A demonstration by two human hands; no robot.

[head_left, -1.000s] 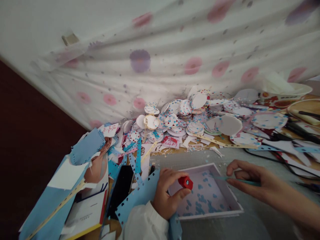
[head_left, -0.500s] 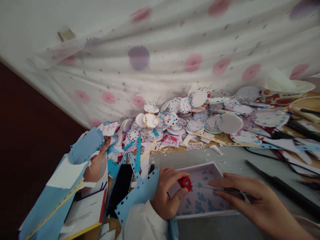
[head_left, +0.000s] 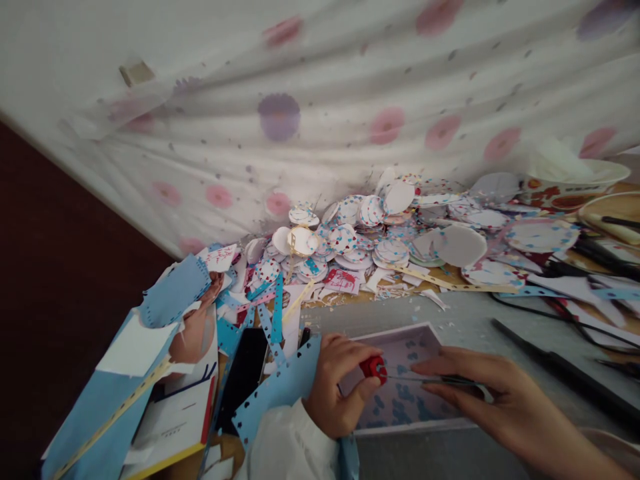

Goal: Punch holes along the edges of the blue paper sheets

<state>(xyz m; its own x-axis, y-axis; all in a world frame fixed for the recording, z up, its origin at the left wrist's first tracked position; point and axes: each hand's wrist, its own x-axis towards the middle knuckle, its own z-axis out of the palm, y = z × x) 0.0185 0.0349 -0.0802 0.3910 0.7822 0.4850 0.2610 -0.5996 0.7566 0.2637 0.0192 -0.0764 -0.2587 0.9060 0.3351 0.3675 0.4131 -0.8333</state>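
My left hand (head_left: pixel 343 387) pinches a small red object (head_left: pixel 374 369), likely a punch, above the left part of a shallow white tray (head_left: pixel 430 333). Thin tweezers (head_left: pixel 450 381) are held between the thumb and fingers of my right hand (head_left: pixel 493 393). Their tips reach the red object's open face. Small blue cut-out pieces (head_left: pixel 403 393) lie scattered in the tray below. A blue sheet with punched holes (head_left: pixel 280 390) lies beside and partly behind my left hand and sleeve.
Piles of white paper discs (head_left: pixel 345 238) line the back by the patterned curtain (head_left: pixel 325 147). A black phone (head_left: pixel 243 373), blue card (head_left: pixel 100 413) and paper strips lie left. At right are a black tool (head_left: pixel 565 377), a cable and a paper bowl (head_left: pixel 575 187).
The tweezer tips have moved left onto the red object, and my right hand has shifted slightly left. The red object has moved slightly right and turned a little.
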